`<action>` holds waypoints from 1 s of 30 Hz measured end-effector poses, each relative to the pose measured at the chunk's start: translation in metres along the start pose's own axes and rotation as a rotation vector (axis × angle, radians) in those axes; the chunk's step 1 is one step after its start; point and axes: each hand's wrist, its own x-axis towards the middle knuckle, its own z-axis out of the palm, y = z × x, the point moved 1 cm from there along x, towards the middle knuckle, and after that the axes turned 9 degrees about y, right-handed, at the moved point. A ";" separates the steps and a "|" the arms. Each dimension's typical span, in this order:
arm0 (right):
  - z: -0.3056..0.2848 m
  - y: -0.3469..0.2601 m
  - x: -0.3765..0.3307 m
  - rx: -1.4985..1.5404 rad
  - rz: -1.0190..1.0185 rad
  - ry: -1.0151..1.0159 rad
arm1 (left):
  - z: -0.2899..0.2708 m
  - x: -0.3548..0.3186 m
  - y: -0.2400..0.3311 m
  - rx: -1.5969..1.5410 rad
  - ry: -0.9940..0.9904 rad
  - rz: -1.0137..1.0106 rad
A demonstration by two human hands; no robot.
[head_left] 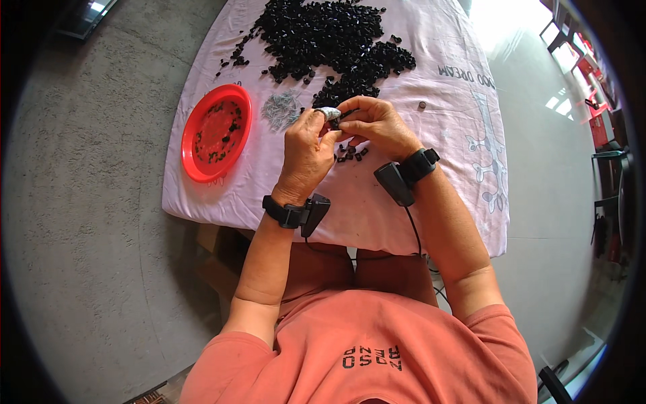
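Note:
My left hand (306, 155) and my right hand (380, 124) meet over the cloth-covered table, fingertips pinched together. Between them is a small black piece (336, 124), mostly hidden by the fingers. A whitish silver wrapping (328, 113) covers a fingertip of the left hand. Just below the right fingers lie several loose small black pieces (351, 153). Thin silvery metal pins (280, 110) form a little heap left of the hands. Beyond the hands spreads a large pile of small black pieces (323, 34).
To the left, a red plastic basin (191, 161) holds scattered black pieces. A small dark ring-shaped part (422, 105) lies right of my right hand. The pink printed cloth (437, 202) covers the table. A cable (413, 229) hangs from the right wrist device.

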 end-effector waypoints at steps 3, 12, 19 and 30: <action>0.000 0.000 -0.001 0.017 -0.008 0.007 | 0.001 -0.001 -0.001 0.018 0.006 0.000; 0.001 0.002 0.000 0.001 -0.012 0.014 | 0.005 -0.006 0.002 0.014 0.026 0.009; 0.001 0.004 0.002 -0.019 0.010 0.026 | 0.004 -0.005 0.002 -0.067 -0.015 -0.030; 0.002 0.002 0.001 -0.067 0.004 0.001 | 0.005 -0.007 0.006 0.021 -0.039 -0.030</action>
